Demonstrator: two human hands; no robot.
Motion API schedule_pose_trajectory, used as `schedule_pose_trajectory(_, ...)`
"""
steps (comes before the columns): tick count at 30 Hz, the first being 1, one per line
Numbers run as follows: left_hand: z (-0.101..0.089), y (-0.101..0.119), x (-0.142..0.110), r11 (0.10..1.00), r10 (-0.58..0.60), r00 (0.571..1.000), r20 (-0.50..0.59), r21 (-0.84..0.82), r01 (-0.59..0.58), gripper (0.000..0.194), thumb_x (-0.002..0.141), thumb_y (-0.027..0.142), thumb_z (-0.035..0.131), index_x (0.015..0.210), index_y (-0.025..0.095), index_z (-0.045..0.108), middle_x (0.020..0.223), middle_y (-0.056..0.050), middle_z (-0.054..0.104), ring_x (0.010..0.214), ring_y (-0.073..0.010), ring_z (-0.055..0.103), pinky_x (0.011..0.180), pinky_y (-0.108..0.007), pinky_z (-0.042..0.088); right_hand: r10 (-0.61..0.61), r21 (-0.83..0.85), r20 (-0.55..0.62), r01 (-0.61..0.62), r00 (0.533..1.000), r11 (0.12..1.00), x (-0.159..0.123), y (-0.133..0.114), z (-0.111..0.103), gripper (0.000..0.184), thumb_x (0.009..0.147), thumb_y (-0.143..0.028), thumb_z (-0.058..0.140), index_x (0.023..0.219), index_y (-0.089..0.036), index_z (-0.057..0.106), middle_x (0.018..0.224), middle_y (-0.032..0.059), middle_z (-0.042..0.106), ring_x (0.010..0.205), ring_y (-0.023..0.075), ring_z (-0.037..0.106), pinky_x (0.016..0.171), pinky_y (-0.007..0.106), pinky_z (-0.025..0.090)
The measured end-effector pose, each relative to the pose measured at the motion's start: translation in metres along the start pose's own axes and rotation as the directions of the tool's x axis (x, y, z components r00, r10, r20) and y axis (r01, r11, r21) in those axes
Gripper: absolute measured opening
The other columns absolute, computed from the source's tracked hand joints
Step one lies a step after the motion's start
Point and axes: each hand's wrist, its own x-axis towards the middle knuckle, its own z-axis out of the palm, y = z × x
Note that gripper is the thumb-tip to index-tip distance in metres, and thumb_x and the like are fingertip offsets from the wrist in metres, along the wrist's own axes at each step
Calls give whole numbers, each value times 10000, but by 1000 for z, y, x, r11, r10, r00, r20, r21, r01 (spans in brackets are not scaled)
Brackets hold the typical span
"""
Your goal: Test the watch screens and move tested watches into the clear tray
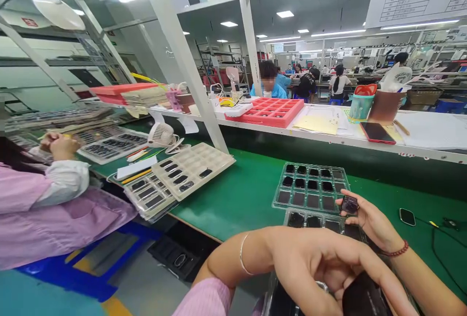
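"Which step is running?"
"Handling, seemingly: the right hand (377,226) is pinching a piece (349,204) by the tray (337,174); the left hand (310,255) is clasping a cropped block (365,297)."
"Next?"
"Probably needing a steady pinch."

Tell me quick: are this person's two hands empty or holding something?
Left hand: curled around a dark object.
Right hand: closed, pinching a small dark square piece.

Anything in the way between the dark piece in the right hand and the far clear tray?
Nothing visible. The dark piece in the right hand is by the right edge of the far clear tray. The left hand, nearer the camera, hides part of the near tray, not that path.
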Motion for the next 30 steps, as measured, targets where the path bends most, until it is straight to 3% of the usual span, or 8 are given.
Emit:
schedule_pose_trajectory(2, -7, -3, -5, 997, 74, 993, -94, -28, -77, 610, 582, 40, 734, 1173, 154, 634, 930, -45, 616, 641, -92, 605, 553, -181, 500, 8, 85, 31, -11, 999, 996, -16, -22, 13, 412, 909, -454, 592, 1259, -237, 616, 1143, 117, 668, 878, 207, 654, 699, 323, 578)
schedule_pose_trajectory(4, -25, -8, -9, 985, 165, 951, -260, -4, -171, 547, 649, 103, 715, 1177, 178, 598, 888, -35, 637, 602, -101, 634, 551, -206, 517, -13, 128, 89, 2, 996, 992, -39, -45, 32, 390, 885, -444, 640, 1228, -259, 626, 1165, 104, 640, 925, 220, 645, 700, 331, 581)
schedule_pose_trajectory(9, -109, -40, -10, 978, 194, 693, -695, 192, -81, 571, 600, 42, 647, 1141, 188, 536, 917, -28, 656, 606, -77, 630, 500, -153, 413, 5, 153, 362, -65, 932, 986, -97, -82, 86, 499, 704, -530, 810, 1075, -253, 623, 1024, 56, 611, 752, 149, 630, 590, 232, 512)
schedule_pose_trajectory(12, -145, -69, -7, 980, 127, 615, -778, 193, 42, 595, 582, 61, 598, 1157, 177, 500, 947, -34, 649, 642, -96, 636, 526, -182, 408, 39, 149, 360, -99, 932, 984, -112, -92, 104, 550, 652, -588, 821, 1017, -227, 623, 946, 40, 613, 707, 104, 580, 640, 212, 457)
schedule_pose_trajectory(16, -153, -94, -8, 970, 83, 589, -804, 202, 138, 546, 643, 98, 581, 1176, 176, 490, 981, -41, 634, 666, -101, 633, 562, -212, 410, 19, 135, 310, -64, 951, 989, -115, -98, 113, 562, 637, -628, 810, 972, -217, 623, 886, 37, 610, 731, 108, 548, 659, 211, 427)
schedule_pose_trajectory(22, -145, -97, -9, 964, 115, 564, -818, 229, 136, 439, 747, 244, 644, 1156, 165, 504, 912, -33, 641, 608, -91, 597, 525, -209, 370, -7, 205, 325, -63, 946, 977, -92, -82, 109, 533, 666, -568, 824, 1008, -209, 626, 875, 43, 649, 655, 88, 585, 563, 176, 451)
schedule_pose_trajectory(26, -144, -98, -10, 960, 164, 531, -831, 258, 107, 340, 745, 235, 655, 1054, 154, 541, 834, -10, 632, 586, -84, 567, 529, -208, 375, -39, 104, 223, 16, 974, 994, -45, -52, 72, 455, 837, -535, 682, 1122, -184, 635, 978, 94, 696, 594, 102, 663, 519, 197, 524)
schedule_pose_trajectory(30, -144, -102, -9, 967, 157, 550, -820, 240, 82, 426, 683, 112, 606, 1099, 166, 530, 873, -15, 634, 689, -131, 641, 580, -225, 432, 82, -69, 34, -80, 996, 994, -6, -14, 26, 446, 813, -342, 724, 1217, -204, 595, 1137, 119, 693, 740, 155, 720, 594, 247, 589)
